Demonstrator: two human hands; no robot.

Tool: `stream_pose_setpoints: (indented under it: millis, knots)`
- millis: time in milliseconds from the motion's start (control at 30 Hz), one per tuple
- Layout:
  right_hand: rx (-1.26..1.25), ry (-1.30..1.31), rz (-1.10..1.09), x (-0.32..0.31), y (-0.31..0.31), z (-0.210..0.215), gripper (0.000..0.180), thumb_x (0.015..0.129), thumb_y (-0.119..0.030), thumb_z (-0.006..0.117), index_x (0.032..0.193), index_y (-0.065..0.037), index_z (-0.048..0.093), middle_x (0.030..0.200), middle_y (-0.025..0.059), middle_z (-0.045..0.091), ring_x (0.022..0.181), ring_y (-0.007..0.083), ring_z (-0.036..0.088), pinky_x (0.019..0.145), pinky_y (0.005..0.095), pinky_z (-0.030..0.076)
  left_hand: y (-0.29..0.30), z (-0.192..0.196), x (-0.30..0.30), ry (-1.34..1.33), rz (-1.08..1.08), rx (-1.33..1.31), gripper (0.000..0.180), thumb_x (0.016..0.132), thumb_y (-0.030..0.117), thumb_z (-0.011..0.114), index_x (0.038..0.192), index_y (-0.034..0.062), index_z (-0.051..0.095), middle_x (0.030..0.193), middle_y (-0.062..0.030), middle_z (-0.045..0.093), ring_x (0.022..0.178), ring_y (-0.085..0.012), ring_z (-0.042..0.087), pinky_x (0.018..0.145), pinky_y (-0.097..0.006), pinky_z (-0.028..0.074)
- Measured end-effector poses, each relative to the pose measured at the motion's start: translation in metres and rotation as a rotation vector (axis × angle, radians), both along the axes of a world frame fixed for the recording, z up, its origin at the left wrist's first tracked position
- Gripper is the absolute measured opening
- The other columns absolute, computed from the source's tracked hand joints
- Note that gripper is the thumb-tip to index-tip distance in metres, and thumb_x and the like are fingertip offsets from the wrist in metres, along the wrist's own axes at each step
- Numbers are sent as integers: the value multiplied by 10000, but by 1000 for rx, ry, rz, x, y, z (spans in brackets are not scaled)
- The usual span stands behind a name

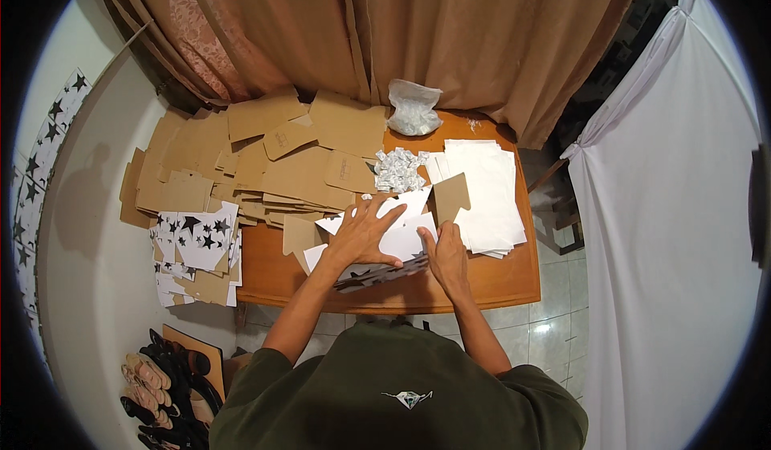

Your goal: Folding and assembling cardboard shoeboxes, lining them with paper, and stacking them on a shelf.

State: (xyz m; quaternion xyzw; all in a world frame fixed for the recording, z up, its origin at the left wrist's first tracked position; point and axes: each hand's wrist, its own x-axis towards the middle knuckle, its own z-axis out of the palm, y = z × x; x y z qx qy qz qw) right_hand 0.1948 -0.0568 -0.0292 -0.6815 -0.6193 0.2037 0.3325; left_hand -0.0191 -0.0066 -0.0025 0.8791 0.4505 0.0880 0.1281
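A white sheet of paper or card [408,240] with angled edges lies at the table's front, its near edge showing dark stars on the underside. My left hand [363,235] rests on it with fingers spread. At the sheet's right end, my right hand [447,251] is closed, thumb along the white edge. A brown cardboard piece [451,198] with a notched side rises from the right hand's fingers. Another cardboard flap [300,233] shows left of the sheet. My fingers hide part of how the sheet and cardboard meet.
Overlapping cut cardboard [265,169] covers the table's left and back. Star-printed pieces [195,241] are stacked at front left. White sheets [486,197] lie right. Small silvery packets [399,171] sit beyond my hands, below a clear plastic bag [414,109]. Shoes [165,386] stand at lower left.
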Motion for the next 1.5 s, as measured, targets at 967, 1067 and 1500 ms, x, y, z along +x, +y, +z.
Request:
stream_pose_setpoints:
  millis: [967, 1067, 1500]
  knots:
    - [-203, -168, -49, 10, -19, -78, 457, 1034, -458, 531, 1059, -2, 500, 1043, 276, 576, 907, 506, 633, 751, 569, 510, -15, -79, 15, 122, 45, 29, 1059, 669, 798, 706, 1562, 323, 395, 1601, -149, 345, 1474, -432, 313, 1114, -766, 215]
    - [-241, -192, -81, 9, -21, -75, 465, 1032, -469, 518, 1136, -16, 494, 1075, 276, 599, 944, 504, 650, 783, 573, 525, -24, -94, 22, 164, 75, 34, 997, 758, 815, 613, 1592, 346, 333, 1652, -142, 277, 1509, -436, 251, 1115, -786, 174]
    - [-123, -276, -41, 11, -33, -113, 615, 938, -323, 710, 1413, -55, 427, 1311, 324, 520, 1148, 486, 580, 892, 545, 506, -26, -161, 16, 80, 90, 122, 658, 961, 628, 517, 1568, 429, 358, 1682, -82, 245, 1564, -343, 142, 1144, -768, 54]
